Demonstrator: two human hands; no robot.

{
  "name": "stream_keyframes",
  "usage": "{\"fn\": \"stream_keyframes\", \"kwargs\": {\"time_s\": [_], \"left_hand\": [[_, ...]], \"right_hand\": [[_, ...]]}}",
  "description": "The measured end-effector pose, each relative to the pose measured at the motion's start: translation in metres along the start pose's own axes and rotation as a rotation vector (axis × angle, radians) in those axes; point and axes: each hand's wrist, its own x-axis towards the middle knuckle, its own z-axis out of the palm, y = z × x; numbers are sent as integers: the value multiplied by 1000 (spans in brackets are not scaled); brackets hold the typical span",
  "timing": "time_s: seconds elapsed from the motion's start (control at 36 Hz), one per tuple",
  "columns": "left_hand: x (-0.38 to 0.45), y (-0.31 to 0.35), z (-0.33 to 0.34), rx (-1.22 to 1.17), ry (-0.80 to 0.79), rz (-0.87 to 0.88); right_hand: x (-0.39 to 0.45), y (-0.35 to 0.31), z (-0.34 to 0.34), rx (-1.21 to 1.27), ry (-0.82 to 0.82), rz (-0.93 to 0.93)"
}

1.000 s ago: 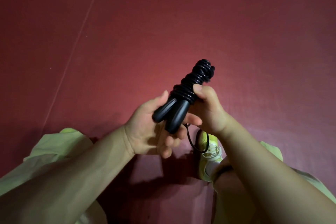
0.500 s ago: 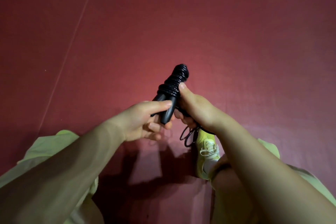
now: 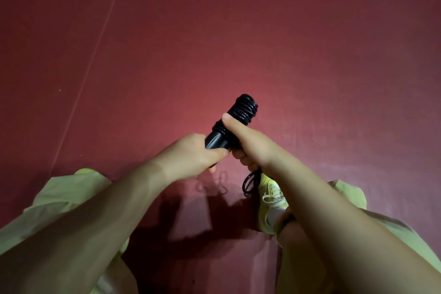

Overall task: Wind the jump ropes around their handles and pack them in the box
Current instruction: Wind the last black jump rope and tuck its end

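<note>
Left hand (image 3: 191,154) grips the lower end of the black handles (image 3: 216,138), fingers curled round them. Right hand (image 3: 248,143) grips the wound part, thumb lying along the rope coils (image 3: 243,108). Bundle is held in the air over the red floor (image 3: 238,31), tilted up to the right. A loose rope loop (image 3: 249,182) hangs below the right hand, just beside the yellow shoe (image 3: 272,200).

No readable text, label, brand or number anywhere in view.
</note>
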Motion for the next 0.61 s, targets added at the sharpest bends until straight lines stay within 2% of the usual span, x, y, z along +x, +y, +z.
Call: {"fn": "stream_keyframes", "kwargs": {"time_s": [0.06,0.14,0.19,0.36,0.61], "left_hand": [[-5,3,0,-222,-144,2],[-12,8,-4,-729,-407,-98],[-12,8,-7,-908,-493,-129],[-8,7,-9,-949,-485,-109],[-7,9,-8,-713,-243,-72]], "right_hand": [[0,-1,-2,25,9,-16],[-2,-6,-4,143,-16,-52],[-2,-7,-6,212,-40,-84],[-2,-8,-10,230,-89,-112],[-3,-6,-9,190,-100,-91]]}}
